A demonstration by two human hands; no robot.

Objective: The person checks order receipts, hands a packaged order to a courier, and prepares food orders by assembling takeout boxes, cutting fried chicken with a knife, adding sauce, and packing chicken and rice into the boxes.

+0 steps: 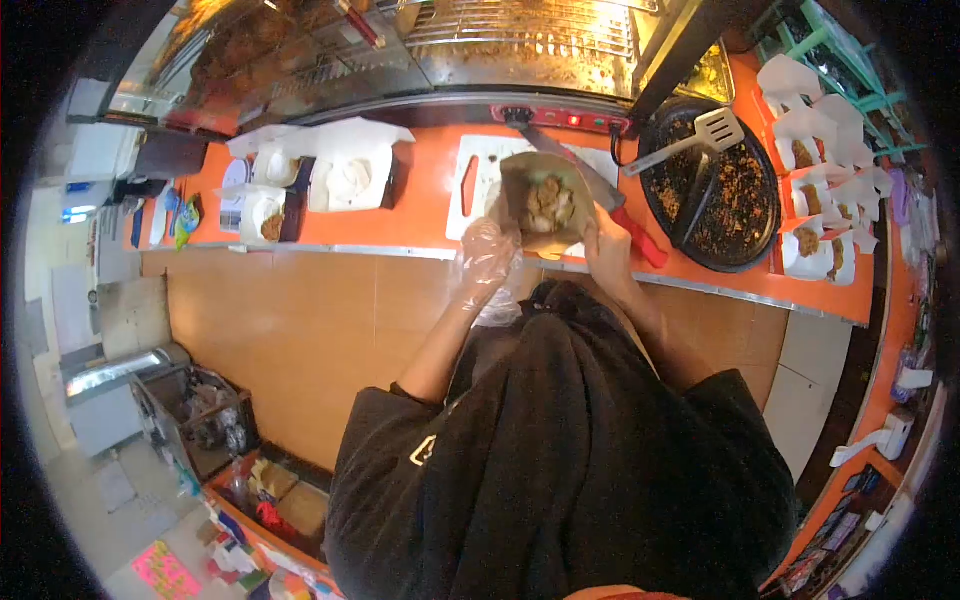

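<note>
An open brown paper bag (516, 188) is held between my two hands above the counter's front edge. Chopped, browned pieces of food (548, 204) lie inside it. My left hand (490, 252), in a clear plastic glove, grips the bag's left side. On the opposite side, my bare right hand (607, 246) has its fingers on the bag's edge. Beneath the bag is a white cutting board (482, 160), partly covered. A long knife with a red handle (641, 238) lies across the board, close to my right hand.
To the right sits a black oval tray (735, 215) with crumbs, a slotted spatula (690, 140) and a dark utensil. Several filled white boxes (810, 255) line the right end. More open boxes (352, 185) stand left. A lit glass cabinet (520, 45) runs behind the counter.
</note>
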